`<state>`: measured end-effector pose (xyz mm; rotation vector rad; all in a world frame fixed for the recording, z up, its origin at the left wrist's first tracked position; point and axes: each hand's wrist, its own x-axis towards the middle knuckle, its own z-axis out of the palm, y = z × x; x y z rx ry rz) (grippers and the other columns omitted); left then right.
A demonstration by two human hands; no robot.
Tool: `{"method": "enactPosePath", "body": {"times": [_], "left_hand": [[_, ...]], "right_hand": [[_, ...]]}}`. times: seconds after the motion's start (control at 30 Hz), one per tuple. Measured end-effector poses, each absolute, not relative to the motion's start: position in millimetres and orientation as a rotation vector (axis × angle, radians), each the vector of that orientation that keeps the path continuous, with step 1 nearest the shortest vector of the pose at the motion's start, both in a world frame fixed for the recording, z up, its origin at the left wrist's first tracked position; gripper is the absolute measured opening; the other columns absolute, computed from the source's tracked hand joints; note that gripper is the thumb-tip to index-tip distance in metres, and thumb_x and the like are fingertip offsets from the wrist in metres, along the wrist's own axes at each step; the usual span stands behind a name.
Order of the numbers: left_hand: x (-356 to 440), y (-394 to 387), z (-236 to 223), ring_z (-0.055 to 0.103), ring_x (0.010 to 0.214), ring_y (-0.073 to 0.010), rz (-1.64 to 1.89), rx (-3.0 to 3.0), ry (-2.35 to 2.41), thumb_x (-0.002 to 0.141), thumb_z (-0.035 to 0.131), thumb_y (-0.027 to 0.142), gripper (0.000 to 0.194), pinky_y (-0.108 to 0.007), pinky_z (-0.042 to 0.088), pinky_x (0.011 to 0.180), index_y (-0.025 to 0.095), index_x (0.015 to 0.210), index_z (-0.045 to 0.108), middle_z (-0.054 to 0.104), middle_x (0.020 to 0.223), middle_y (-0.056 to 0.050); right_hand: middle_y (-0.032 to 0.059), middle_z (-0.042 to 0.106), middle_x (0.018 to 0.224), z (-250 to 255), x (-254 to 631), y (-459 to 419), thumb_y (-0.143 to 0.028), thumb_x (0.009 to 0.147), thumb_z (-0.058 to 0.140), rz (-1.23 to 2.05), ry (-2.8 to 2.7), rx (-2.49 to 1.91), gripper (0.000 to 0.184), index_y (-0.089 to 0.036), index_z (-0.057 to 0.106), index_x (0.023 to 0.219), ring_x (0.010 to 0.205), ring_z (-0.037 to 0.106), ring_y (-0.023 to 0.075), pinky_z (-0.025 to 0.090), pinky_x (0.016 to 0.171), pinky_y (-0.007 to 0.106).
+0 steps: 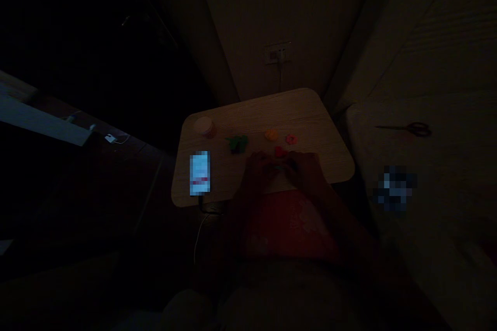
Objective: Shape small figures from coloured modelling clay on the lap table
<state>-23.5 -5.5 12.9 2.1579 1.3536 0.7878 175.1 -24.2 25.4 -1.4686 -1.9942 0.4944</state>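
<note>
In dim light, my left hand (258, 168) and my right hand (305, 169) meet over the near side of a small wooden table (229, 178). Their fingers are curled in toward each other around a small greenish bit (279, 167), too dark to name. Just beyond the fingertips is a red piece (280, 152). Farther back lie a pink flower-shaped ring (291, 139) and an orange round piece (271, 135). Left of my hands sits a dark green leafy-looking clump (237, 143). Shadow hides most of the fingers.
A lit phone (200, 173) with a cable lies at the table's left, below a lidded tub (204, 126). Scissors (415, 129) rest on a pale surface at right, near a blurred item (395, 187). A wall socket (277, 54) with a cord is behind the table.
</note>
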Motion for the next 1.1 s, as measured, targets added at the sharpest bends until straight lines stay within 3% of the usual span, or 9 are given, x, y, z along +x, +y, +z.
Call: {"method": "enactPosePath", "body": {"times": [0.27, 0.63, 0.9, 1.1], "left_hand": [[-23, -5, 11, 0.061, 0.1, -0.0256, 0.798, 2.153, 1.367, 0.082, 0.082, 0.026, 0.015, -0.041, 0.05, 0.093, 0.021, 0.096, 0.08, 0.068, 0.1, -0.007], [-23, -8, 14, 0.066, 0.101, -0.0254, 0.931, 2.063, 1.329, 0.095, 0.07, 0.034, 0.015, -0.042, 0.049, 0.098, 0.021, 0.099, 0.077, 0.077, 0.103, -0.008], [-25, -13, 15, 0.068, 0.092, -0.0231, 1.052, 1.916, 1.325, 0.091, 0.075, 0.034, 0.014, -0.039, 0.052, 0.093, 0.021, 0.093, 0.078, 0.077, 0.095, -0.007], [-22, -14, 19, 0.071, 0.097, -0.0211, 1.169, 1.846, 1.134, 0.091, 0.075, 0.032, 0.013, -0.035, 0.054, 0.091, 0.02, 0.094, 0.077, 0.077, 0.104, -0.007]], "right_hand": [[0.0099, 0.081, 0.103, 29, 173, -21, -0.03, 0.096, 0.067, 0.46, -2.035, -1.583, 0.014, -0.019, 0.075, 0.099, 0.096, 0.073, 0.0295, 0.04, 0.088, 0.04], [0.0102, 0.076, 0.088, 21, 189, -23, -0.033, 0.096, 0.059, 0.529, -1.867, -1.441, 0.021, -0.02, 0.072, 0.085, 0.081, 0.068, 0.0255, 0.047, 0.076, 0.036], [0.0072, 0.072, 0.081, 29, 186, -28, -0.038, 0.098, 0.057, 0.687, -1.725, -1.325, 0.026, -0.021, 0.066, 0.081, 0.075, 0.065, 0.0227, 0.048, 0.07, 0.034], [0.0074, 0.07, 0.081, 27, 191, -31, -0.036, 0.097, 0.056, 0.689, -1.724, -1.362, 0.025, -0.021, 0.065, 0.08, 0.074, 0.064, 0.0224, 0.046, 0.068, 0.034]]}}
